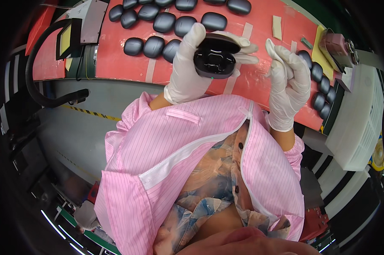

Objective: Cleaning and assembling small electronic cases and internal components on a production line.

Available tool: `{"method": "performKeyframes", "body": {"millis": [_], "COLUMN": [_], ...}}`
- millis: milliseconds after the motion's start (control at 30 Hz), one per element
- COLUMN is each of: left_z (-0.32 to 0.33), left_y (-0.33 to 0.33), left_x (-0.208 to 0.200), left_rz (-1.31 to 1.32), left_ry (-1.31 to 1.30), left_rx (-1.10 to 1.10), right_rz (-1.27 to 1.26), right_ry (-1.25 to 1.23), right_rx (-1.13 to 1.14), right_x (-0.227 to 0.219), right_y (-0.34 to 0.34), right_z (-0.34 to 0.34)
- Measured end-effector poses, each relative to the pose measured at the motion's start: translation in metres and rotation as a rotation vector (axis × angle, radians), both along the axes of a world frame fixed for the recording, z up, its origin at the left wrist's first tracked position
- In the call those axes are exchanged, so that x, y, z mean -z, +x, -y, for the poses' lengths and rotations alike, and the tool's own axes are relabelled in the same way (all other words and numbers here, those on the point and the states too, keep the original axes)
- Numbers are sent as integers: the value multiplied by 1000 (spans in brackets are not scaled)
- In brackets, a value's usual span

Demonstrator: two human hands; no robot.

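My left hand (187, 72), in a white glove, holds a dark earbud charging case (215, 63) above the near edge of the table. Its lid stands raised, and a small green light glows on its front. Glare on the glossy black inside hides whether earbuds sit in it. To the right of the case, my gloved right hand (289, 78) is raised with its thumb and fingers pinched together. Something white shows at those fingertips, too like the glove to make out. Several closed grey cases (153, 46) lie in rows beyond my left hand.
A red mat (115, 55) covers the table. More closed cases (318, 101) line its right side, near a yellow pad (321, 53) and a pink container (335, 43). A pale strip (277, 27) lies farther back. At left, a black flexible hose (32, 63) curves beside a grey box (86, 21).
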State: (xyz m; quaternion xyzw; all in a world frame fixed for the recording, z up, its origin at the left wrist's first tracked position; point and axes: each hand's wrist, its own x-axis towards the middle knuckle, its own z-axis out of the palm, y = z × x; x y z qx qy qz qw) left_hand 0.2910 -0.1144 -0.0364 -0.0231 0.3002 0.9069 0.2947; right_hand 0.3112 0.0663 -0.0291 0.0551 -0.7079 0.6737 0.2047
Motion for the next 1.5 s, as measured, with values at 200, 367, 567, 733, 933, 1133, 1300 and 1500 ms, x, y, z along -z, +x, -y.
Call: {"method": "performKeyframes", "body": {"millis": [200,367,567,733,933,1133,1300,1500], "left_z": [-6,-5,-17,-13,-6,-10,-18,-8], "left_y": [9,5,8,6,3,6,7,4], "left_x": [9,17,19,29,26,30,37,31], "left_rz": [-529,-569,-560,-463,-403,-408,-349,-450], "left_ry": [-261,-299,-450,-309,-194,-191,-390,-331], "left_rx": [-334,-425,-467,-437,-408,-392,-392,-397], "right_rz": [-307,-62,-84,-189,340,209,-114,376], "right_ry": [909,330,477,727,49,135,539,-47], "right_rx": [-227,-125,-210,-282,-392,-259,-418,-490], "right_x": [-11,5,-11,-13,-18,-11,-15,-17], "right_y": [0,6,3,4,13,8,3,10], "right_z": [0,5,29,46,20,29,45,21]}}
